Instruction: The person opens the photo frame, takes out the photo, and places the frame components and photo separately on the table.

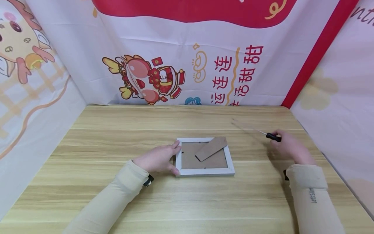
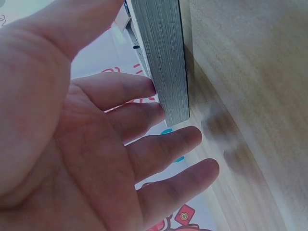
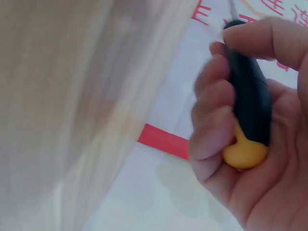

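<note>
A white picture frame (image 1: 204, 171) lies face down on the table, its brown backing board (image 1: 189, 162) showing. Slanted across that board is a brown stand leg (image 1: 213, 149), reaching over the upper right corner. My left hand (image 1: 157, 158) is at the frame's left side, thumb by the lower corner and fingers by the upper one. In the left wrist view its fingers (image 2: 168, 154) are extended, some touching the grey side edge. Off to the right, my right hand (image 1: 290, 148) grips a screwdriver (image 3: 250, 101) by its black and yellow handle; the blurred shaft points left.
The wood-grain table (image 1: 140, 201) ends at a printed white cloth (image 1: 163, 35) behind. More printed cloth hangs along the left and right sides. A dark wrist strap (image 1: 148, 180) shows below my left cuff.
</note>
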### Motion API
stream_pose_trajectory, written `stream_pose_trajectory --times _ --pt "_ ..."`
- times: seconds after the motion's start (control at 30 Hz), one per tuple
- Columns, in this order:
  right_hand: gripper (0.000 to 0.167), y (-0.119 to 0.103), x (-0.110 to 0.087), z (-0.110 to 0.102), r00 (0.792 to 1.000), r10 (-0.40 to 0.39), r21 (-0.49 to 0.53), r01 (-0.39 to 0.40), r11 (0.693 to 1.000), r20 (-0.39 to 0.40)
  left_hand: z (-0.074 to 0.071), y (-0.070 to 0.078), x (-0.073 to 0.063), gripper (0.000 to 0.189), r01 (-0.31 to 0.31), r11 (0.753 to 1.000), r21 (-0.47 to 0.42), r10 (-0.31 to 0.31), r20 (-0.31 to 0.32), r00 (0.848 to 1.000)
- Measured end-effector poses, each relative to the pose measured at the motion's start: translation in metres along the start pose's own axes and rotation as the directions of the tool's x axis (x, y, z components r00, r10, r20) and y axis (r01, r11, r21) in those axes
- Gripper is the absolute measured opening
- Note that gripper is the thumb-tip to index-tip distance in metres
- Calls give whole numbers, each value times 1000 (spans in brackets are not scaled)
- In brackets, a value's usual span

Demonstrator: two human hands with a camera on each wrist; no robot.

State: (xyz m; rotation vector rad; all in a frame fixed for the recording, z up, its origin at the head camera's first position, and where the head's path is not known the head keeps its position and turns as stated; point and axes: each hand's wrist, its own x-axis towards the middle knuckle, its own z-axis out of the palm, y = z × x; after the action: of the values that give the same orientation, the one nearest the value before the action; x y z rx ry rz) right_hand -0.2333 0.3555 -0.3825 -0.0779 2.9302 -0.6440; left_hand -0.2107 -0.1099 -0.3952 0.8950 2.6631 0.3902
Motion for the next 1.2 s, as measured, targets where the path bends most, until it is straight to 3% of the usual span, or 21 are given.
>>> stream_pose_trajectory --times 0.13,0.23,0.4,0.83,1.0,1.2 --pt "43 -9 -5 -8 992 -37 19 40 999 -123 0 0 0 103 4 1000 2 -4 5 1000" --pt "38 -18 -10 -13 974 -85 -9 85 996 -211 0 0 0 103 8 1000 2 -8 9 1000" --pt "30 -35 -18 -21 948 -148 -58 137 989 -283 0 -1 1 102 7 1000 -5 -7 9 1000" --pt "22 -70 -34 -28 895 -317 -125 292 948 -313 0 0 1 101 20 1000 -12 -20 11 1000" --pt "20 -82 -39 -25 897 -351 -130 328 936 -270 0 -1 1 102 22 1000 -5 -22 8 1000" --pt "22 -92 -38 -20 918 -352 -86 342 936 -179 1 -1 1 102 14 1000 2 -14 9 1000"
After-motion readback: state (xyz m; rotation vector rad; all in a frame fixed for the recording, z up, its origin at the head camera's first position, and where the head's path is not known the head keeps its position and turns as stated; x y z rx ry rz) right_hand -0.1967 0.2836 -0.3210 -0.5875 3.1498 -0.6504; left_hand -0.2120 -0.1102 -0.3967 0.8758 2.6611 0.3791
